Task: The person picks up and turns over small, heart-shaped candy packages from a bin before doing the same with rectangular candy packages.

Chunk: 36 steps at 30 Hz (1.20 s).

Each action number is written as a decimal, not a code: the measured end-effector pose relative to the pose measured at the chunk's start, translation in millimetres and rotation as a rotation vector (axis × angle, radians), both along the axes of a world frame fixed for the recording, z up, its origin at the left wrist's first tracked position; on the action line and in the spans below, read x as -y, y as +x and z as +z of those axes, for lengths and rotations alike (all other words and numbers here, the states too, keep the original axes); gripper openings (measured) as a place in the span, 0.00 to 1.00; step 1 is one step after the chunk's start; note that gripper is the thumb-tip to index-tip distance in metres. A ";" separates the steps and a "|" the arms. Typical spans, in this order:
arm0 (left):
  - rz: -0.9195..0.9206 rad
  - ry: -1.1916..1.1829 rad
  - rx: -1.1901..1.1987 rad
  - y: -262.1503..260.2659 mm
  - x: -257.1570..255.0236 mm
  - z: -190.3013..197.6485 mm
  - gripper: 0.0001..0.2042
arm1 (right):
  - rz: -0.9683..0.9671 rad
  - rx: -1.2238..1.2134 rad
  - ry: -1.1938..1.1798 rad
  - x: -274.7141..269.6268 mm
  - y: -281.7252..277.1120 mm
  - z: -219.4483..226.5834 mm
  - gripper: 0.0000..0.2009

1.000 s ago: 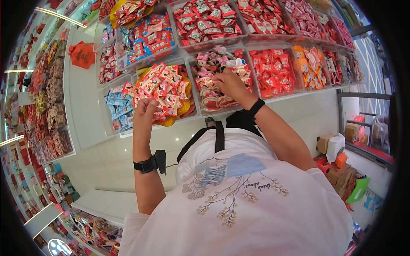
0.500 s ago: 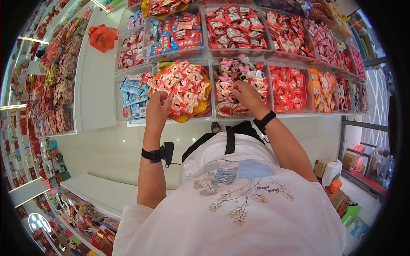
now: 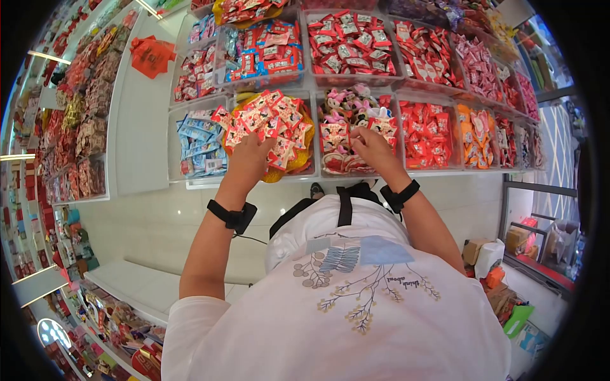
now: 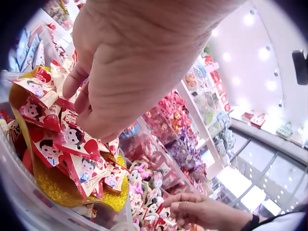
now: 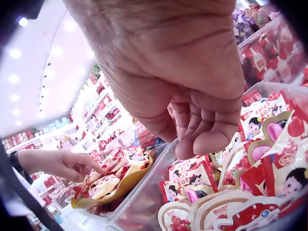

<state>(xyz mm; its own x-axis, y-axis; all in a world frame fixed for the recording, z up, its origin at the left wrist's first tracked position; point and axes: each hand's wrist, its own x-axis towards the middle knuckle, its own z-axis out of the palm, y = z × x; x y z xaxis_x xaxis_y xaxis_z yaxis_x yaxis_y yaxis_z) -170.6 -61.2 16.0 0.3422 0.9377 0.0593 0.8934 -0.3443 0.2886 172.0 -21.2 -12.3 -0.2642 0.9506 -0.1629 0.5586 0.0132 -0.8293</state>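
My left hand (image 3: 251, 155) lies on a heap of red-and-white candy packets (image 3: 279, 120) with a cartoon child on them, piled on a gold tray (image 4: 57, 187) in a clear bin. Seen from the left wrist, its fingers (image 4: 84, 91) curl down into the packets (image 4: 72, 139) and pinch among them. My right hand (image 3: 370, 141) is in the neighbouring bin of pink heart-shaped packets (image 3: 337, 136). From the right wrist, its fingers (image 5: 192, 125) are curled against the thumb just above the packets (image 5: 269, 139), with nothing visible between them.
Clear bins run along the white counter: blue packets (image 3: 200, 143) at left, red packets (image 3: 426, 130) and orange ones (image 3: 476, 130) at right, a second row (image 3: 349, 44) behind. Shelves of sweets (image 3: 76, 114) line the left aisle. Cardboard boxes (image 3: 473, 249) stand on the floor at right.
My left hand has reached forward from the near edge of the red-and-white heap onto its top. The right hand stays in the heart-packet bin, shifted a little.
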 end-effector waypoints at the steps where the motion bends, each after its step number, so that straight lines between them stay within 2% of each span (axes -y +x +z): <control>1: -0.041 0.045 -0.039 -1.4 -3.2 -1.3 0.19 | -0.003 -0.027 0.029 0.6 0.4 -4.0 0.08; 3: -0.124 0.130 -0.116 -4.3 -8.6 -1.5 0.14 | -0.011 -0.082 0.082 3.6 -0.2 -12.4 0.09; 9: -0.249 0.074 -0.146 -7.9 -21.6 15.2 0.08 | -0.033 -0.035 0.062 7.3 1.8 -12.7 0.09; 14: -0.213 0.041 -0.094 -8.1 -26.3 45.1 0.12 | -0.070 -0.085 0.005 6.6 6.9 -4.9 0.09; 16: -0.137 -0.051 0.075 -0.2 -26.9 64.2 0.11 | -0.065 -0.114 -0.040 6.9 7.4 7.7 0.10; 19: -0.057 -0.193 0.312 21.5 -33.2 77.4 0.11 | -0.045 -0.358 -0.473 4.3 -2.4 39.4 0.16; 24: -0.061 -0.394 0.486 79.5 -48.3 60.1 0.13 | 0.070 -0.581 -0.487 9.4 -24.0 61.3 0.16; 26: -0.069 -0.447 0.546 97.2 -53.5 42.1 0.14 | 0.018 -0.571 -0.503 7.0 -19.7 52.3 0.17; 29: -0.097 -0.397 0.620 110.5 -58.5 22.4 0.13 | -0.059 -0.552 -0.500 3.2 -8.7 36.1 0.14; 32: -0.104 -0.423 0.593 118.5 -59.6 14.4 0.14 | -0.117 -0.590 -0.509 5.8 0.2 25.2 0.11; 35: -0.089 -0.620 0.457 127.8 -58.0 12.3 0.12 | -0.158 -0.629 -0.510 8.1 4.2 7.9 0.10; 36: -0.090 -0.585 0.433 131.6 -56.8 16.8 0.11 | -0.170 -0.636 -0.509 9.3 4.8 3.9 0.09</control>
